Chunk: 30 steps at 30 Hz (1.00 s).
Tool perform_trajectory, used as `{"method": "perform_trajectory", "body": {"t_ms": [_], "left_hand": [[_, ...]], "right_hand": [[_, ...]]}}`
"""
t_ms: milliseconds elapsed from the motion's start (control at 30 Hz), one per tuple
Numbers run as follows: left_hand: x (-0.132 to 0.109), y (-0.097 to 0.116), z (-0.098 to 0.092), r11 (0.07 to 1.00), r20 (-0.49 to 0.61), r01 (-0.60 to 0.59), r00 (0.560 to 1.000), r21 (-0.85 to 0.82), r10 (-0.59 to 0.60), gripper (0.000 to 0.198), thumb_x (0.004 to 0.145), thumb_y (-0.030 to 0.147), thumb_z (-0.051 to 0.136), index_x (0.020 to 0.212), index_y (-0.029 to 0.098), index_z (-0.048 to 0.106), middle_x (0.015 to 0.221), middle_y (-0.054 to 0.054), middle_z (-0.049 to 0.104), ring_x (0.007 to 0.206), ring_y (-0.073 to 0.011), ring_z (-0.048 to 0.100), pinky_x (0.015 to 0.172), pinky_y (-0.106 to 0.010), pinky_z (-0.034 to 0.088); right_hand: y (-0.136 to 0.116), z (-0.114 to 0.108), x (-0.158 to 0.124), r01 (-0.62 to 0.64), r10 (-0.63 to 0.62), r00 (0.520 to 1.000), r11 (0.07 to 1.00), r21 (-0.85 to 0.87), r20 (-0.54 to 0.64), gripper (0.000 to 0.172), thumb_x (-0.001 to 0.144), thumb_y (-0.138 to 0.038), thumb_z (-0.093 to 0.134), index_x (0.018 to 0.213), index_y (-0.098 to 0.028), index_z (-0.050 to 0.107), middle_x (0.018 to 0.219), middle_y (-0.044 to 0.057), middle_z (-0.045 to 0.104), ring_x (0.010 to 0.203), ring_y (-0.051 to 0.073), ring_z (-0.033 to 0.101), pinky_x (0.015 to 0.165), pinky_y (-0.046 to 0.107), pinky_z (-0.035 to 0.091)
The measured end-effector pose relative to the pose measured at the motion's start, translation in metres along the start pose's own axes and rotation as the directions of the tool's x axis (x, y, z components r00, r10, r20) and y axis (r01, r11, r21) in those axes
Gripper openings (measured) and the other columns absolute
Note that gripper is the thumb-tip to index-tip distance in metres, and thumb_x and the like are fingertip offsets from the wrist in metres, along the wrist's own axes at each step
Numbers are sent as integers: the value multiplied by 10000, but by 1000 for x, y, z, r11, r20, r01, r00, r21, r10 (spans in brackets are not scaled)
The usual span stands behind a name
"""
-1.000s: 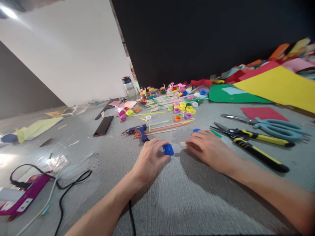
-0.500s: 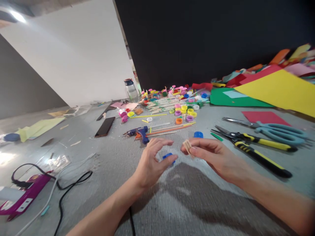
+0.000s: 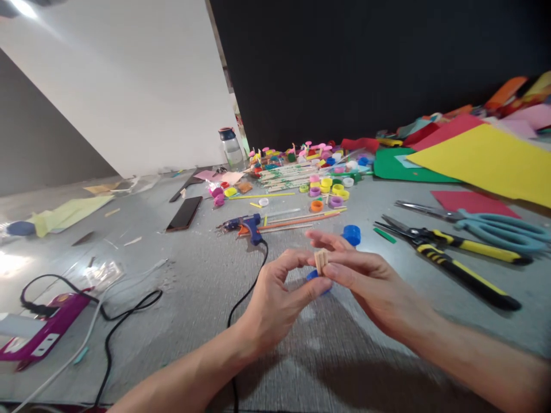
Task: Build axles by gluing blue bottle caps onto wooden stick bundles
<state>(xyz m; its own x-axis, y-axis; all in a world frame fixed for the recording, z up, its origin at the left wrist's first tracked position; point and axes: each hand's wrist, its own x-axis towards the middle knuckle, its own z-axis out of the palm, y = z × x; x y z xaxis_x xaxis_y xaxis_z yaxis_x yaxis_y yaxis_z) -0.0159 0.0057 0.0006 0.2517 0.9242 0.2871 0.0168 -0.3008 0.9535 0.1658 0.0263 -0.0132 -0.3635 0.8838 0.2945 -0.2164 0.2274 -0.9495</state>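
A single head-worn view looks forward and down from above and behind the left grip (image 3: 275, 301) and right grip (image 3: 379, 287), near enough that the left forearm (image 3: 185, 373) and right forearm (image 3: 486, 355) enter on its side of them. Its wide frame takes in the surface (image 3: 185, 315) around both grips and, far beyond them, a pale wall (image 3: 142, 86) and dark panel (image 3: 370, 69).

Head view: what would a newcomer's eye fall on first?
Probably the large, flat yellow sheet at right rear. Next, the bare left hand and right hand at centre, meeting around a small, ridged, pale wooden-looking block. The long magenta plastic power strip stands out at lower left.
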Motion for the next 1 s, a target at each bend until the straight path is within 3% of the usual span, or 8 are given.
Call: {"method": "perform_trajectory", "body": {"t_ms": [133,267,400,533,600,767,867,1000], "left_hand": [[2,-1,1,995,-14,65,998,-73,-66,87,877,288,776,920,215,759,962,-17,760,974,-199,669,971,-361,496],[6,-1,-5,995,-27,98,995,-6,-98,112,886,320,752,866,210,749,906,-15,749,906,-193,654,927,-355,499],[11,1,-13,994,-64,90,994,69,-85,182,913,392,706,884,223,766,900,-13,752,872,-180,647,873,-326,490],[16,-2,-18,989,-106,105,990,101,-94,219,904,420,690,870,227,787,861,-16,751,834,-170,639,825,-308,482],[18,-4,-18,991,-129,105,987,89,-93,182,872,396,721,873,228,792,862,-14,752,833,-168,634,828,-305,472],[16,-2,-16,992,-158,122,980,-22,-124,132,850,334,754,861,205,775,885,-22,769,865,-161,642,856,-293,457],[13,3,-16,979,-92,144,983,-143,-158,133,871,328,756,868,195,759,872,-18,770,844,-137,640,822,-260,456],[10,8,-16,933,-23,152,985,-328,-168,127,862,307,784,860,191,731,856,-17,764,827,-130,649,794,-249,478]], "right_hand": [[-4,4,-1,10,-9,1000,998,-65,23,138,982,-431,705,973,-376,832,1439,8,612,1440,269,457,1186,506,414],[-9,3,0,22,-19,1000,992,-123,20,253,976,-345,689,1221,-345,753,1355,32,674,1272,237,610,1083,449,506],[-23,-20,11,43,-71,995,944,-327,-74,252,983,-368,652,1190,-253,738,1190,56,754,1071,223,701,936,393,570],[-54,-74,28,2,-203,962,679,-734,-184,248,1005,-400,603,1089,-222,753,1077,65,776,979,228,721,863,359,562],[-67,-111,33,-232,-115,957,253,-939,-267,287,1054,-394,517,1183,-238,720,1181,57,753,1032,200,703,911,320,524],[-62,-211,22,-512,82,848,-127,-850,-523,249,911,-209,621,683,-141,693,807,210,729,857,356,713,743,430,452],[-42,-264,7,-568,165,781,-216,-794,-603,287,856,-313,683,609,-169,654,825,245,738,785,397,704,697,447,475],[-26,-315,-11,-497,241,816,-171,-851,-525,249,866,-401,659,916,-177,753,1078,189,771,971,355,705,869,424,509]]}}
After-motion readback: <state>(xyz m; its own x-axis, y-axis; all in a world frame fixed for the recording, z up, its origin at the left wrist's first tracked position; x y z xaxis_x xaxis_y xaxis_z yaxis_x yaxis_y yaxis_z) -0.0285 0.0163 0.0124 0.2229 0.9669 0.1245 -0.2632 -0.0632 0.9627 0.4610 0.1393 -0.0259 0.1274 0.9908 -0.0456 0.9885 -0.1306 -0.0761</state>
